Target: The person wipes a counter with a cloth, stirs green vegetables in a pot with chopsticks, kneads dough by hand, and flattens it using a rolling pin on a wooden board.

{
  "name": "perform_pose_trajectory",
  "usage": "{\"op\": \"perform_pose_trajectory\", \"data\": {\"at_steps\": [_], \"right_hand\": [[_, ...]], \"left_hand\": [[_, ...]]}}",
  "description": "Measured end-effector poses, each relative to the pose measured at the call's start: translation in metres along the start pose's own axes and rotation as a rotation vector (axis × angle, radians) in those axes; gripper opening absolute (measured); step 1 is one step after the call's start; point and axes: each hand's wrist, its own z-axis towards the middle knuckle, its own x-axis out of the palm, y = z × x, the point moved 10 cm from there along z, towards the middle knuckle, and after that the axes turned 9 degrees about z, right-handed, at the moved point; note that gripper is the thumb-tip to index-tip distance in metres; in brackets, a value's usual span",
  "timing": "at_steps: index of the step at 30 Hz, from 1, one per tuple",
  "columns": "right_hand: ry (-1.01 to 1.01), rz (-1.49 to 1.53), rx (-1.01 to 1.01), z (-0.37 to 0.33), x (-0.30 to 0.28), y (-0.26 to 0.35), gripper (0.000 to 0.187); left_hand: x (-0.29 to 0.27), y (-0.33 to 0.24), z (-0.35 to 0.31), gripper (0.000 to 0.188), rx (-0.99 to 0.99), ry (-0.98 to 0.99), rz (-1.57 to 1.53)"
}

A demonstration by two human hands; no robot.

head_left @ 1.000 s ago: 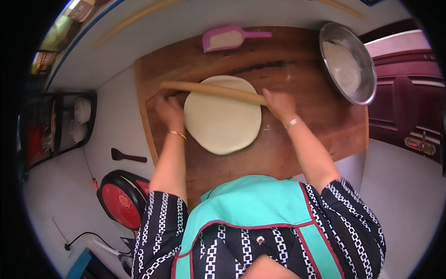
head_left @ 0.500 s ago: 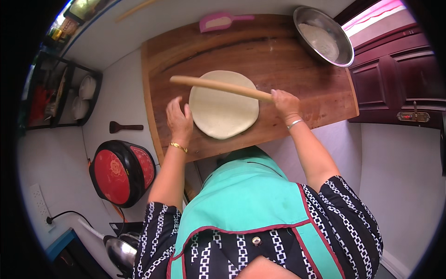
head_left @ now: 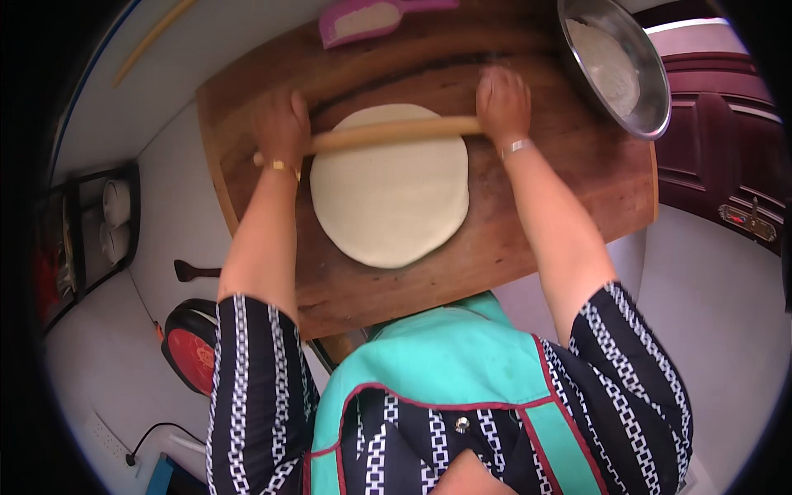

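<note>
A flat round sheet of pale dough (head_left: pixel 391 198) lies on the wooden board. Across its far part runs a wooden rolling pin (head_left: pixel 379 134), its left end tilted slightly nearer to me. My left hand (head_left: pixel 282 128) is on the pin's left part, just beyond the dough's edge, and the pin's tip shows beside my wrist. On the right end rests my right hand (head_left: pixel 503 103), also past the dough. Both hands bear on the pin from above, their fingertips blurred by motion.
The wooden board (head_left: pixel 561 194) spreads under everything. At its far edge lies a pink scoop (head_left: pixel 363 22) with flour. A steel bowl of flour (head_left: pixel 615 70) stands far right. To the left are a dark spatula (head_left: pixel 196 271) and a red-and-black appliance (head_left: pixel 191 348). A dark red door (head_left: pixel 709 132) is at right.
My left hand has moved forward onto the rolling pin. My right hand has moved farther away, and the pin now lies more level across the dough. The view has shifted closer.
</note>
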Motion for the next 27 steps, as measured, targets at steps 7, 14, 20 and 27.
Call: {"op": "perform_pose_trajectory", "data": {"at_steps": [7, 14, 20, 27], "right_hand": [[0.044, -0.013, -0.044, -0.094, -0.011, 0.020, 0.031], [0.064, 0.058, -0.116, 0.076, 0.031, 0.007, 0.030], [0.198, 0.008, -0.160, -0.070, -0.016, 0.021, 0.041], [0.278, 0.256, -0.034, -0.055, -0.002, 0.011, 0.046]], "left_hand": [[-0.005, -0.006, -0.104, 0.032, 0.086, -0.182, 0.039], [-0.021, 0.003, 0.042, 0.031, 0.101, -0.298, 0.053], [-0.001, -0.008, -0.137, 0.049, 0.039, -0.050, -0.004], [-0.016, 0.016, -0.091, 0.043, -0.001, -0.125, -0.127]]}}
